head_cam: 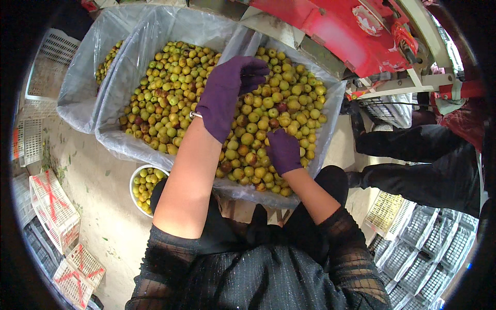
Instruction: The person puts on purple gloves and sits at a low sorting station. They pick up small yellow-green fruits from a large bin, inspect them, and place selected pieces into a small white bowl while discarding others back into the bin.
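My left hand (232,93), in a purple glove, hovers over the lined edge between two bins, its fingers stretched right and slightly apart. I see nothing held in it, though its palm is hidden. Lower down, my right hand (285,151), also gloved in purple, rests among yellow-green jujubes (252,139) in the right bin (333,116). Its fingers curl downward and their tips are hidden, so a grip on fruit cannot be made out. More jujubes (166,97), some blotched brown-red, fill the middle bin (116,104). Clear plastic film lines both bins.
A third lined bin (77,93) at the left holds some jujubes. By my left knee stands a white bucket (132,190) of jujubes. Red machinery (341,35) overhangs the far right. Another person's legs (418,166) are at the right, above stacked crates (418,248). More crates (54,209) stand left.
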{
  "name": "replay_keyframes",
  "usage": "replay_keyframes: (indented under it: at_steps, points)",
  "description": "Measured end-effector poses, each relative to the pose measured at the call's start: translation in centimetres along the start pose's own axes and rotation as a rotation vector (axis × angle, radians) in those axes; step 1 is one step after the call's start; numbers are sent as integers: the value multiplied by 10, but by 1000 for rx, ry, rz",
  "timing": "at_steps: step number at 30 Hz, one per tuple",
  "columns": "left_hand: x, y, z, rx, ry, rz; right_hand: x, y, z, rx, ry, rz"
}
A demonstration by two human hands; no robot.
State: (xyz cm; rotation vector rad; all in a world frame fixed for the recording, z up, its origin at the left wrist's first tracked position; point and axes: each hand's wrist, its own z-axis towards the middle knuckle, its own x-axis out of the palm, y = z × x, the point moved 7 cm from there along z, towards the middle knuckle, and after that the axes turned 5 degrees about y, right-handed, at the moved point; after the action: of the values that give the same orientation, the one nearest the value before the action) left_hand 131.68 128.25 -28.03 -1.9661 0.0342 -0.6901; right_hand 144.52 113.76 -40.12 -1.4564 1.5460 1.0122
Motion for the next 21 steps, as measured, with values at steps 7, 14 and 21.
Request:
replay_keyframes:
  at_steps: [7, 14, 21]
  points:
    - [-3, -3, -2, 25, -7, -43, -47, -16, -15, 110, 60, 790]
    - [5, 9, 3, 0, 27, -66, -148, -21, -81, -51, -400, 1096]
    - [5, 12, 6, -69, -25, -66, -211, -10, -126, -262, -654, 643]
